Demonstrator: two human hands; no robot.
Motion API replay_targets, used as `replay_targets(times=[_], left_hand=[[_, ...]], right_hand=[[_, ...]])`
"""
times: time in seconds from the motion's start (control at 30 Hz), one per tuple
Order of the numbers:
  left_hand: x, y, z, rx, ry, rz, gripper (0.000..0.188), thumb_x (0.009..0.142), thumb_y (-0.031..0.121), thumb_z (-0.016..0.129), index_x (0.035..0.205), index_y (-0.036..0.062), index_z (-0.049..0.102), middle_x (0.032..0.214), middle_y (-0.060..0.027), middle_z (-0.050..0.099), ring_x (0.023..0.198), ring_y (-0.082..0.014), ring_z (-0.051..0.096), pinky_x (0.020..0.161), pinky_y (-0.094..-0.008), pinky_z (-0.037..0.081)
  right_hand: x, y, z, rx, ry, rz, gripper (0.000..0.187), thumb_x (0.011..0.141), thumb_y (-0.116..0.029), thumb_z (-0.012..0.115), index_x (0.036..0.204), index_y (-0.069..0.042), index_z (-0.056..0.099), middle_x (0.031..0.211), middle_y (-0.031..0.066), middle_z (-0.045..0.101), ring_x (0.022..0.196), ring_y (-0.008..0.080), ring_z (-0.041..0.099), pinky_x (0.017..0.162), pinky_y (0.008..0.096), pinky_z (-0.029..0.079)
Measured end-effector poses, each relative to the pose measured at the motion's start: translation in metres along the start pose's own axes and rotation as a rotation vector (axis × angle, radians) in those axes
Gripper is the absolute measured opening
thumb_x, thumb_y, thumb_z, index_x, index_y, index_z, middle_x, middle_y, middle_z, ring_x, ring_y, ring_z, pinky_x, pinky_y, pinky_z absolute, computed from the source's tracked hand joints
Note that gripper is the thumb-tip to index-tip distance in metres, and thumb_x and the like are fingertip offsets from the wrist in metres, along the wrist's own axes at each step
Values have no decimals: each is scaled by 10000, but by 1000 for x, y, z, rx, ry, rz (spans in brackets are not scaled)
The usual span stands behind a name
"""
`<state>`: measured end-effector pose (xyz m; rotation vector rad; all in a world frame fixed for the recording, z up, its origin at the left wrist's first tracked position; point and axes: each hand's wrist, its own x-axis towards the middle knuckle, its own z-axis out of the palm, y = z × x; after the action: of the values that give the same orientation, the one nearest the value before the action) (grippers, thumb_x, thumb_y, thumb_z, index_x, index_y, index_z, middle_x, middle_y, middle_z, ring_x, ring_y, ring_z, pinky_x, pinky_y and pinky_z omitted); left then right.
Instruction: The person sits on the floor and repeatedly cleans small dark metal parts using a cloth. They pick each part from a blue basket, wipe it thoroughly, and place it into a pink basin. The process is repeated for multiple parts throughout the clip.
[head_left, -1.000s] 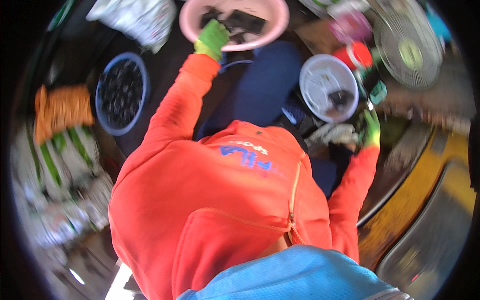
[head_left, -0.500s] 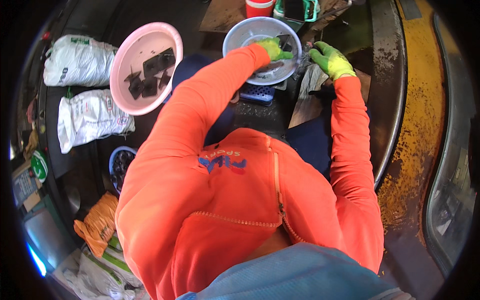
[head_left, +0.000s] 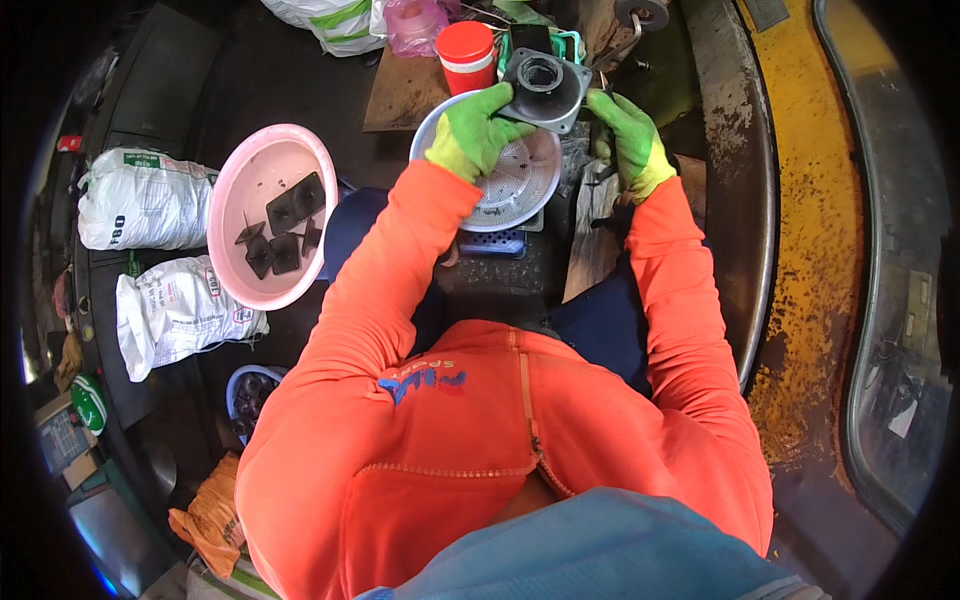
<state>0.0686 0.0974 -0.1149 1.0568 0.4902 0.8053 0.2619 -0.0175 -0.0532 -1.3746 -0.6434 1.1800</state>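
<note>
My gloved left hand [head_left: 477, 132] grips the left edge of a dark plastic part [head_left: 545, 95], a square flange with a round raised opening and corner holes. The part is held up above a pale blue-white basket [head_left: 518, 190] with a perforated base. At its right side is my gloved right hand [head_left: 632, 142], fingers closed. A thin dark tip shows at those fingers, but what it belongs to is hidden. To the left, a pink basin [head_left: 228, 225] contains several dark square parts [head_left: 285, 252].
A red-and-white lidded jug [head_left: 466, 58] stands beyond the basket. White printed sacks [head_left: 145, 200] lie left of the basin. Under the basket is a blue perforated crate [head_left: 492, 243]. A curved metal edge [head_left: 768, 230] and a worn yellow panel [head_left: 815, 270] run along the right.
My left hand has come up out of the basket with the dark plastic part. My right hand has moved toward the part, its fingers closing. The view has shifted.
</note>
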Motion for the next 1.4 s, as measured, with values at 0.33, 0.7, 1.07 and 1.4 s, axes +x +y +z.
replay_targets(times=[0.33, 0.7, 1.07, 1.4], left_hand=[[-22, 59, 25, 1057, -254, 681, 770, 652, 290, 836, 1325, 84, 525, 1419, -145, 464, 1397, -377, 294, 1098, -488, 294], [-36, 84, 32, 808, -276, 637, 560, 642, 219, 861, 1116, 21, 638, 1190, -121, 633, 1058, -231, 625, 909, -341, 498], [-42, 53, 59, 560, 188, 553, 649, 662, 169, 879, 1199, -1, 557, 1092, -79, 624, 979, -145, 600, 860, -289, 501], [-54, 47, 74, 359, 179, 441, 562, 670, 144, 862, 1145, 33, 584, 1093, -47, 624, 981, -133, 596, 858, -289, 493]], right_hand=[[-19, -2, 21, 252, -112, -6, 220, 871, -145, 601, 1040, -4, 609, 883, 50, 640, 676, 114, 592, 545, 227, 452], [-18, 4, 29, 453, -310, 130, 306, 962, -271, 500, 1075, -17, 629, 865, 35, 649, 656, 109, 579, 534, 239, 434], [-20, 61, 60, 28, -130, -657, 385, 920, -121, 606, 1283, -22, 521, 1211, 71, 596, 1066, 185, 589, 907, 323, 491], [-21, 35, 74, -511, -39, -773, 272, 970, -217, 486, 1126, -10, 568, 1034, 83, 632, 932, 180, 632, 805, 309, 526]])
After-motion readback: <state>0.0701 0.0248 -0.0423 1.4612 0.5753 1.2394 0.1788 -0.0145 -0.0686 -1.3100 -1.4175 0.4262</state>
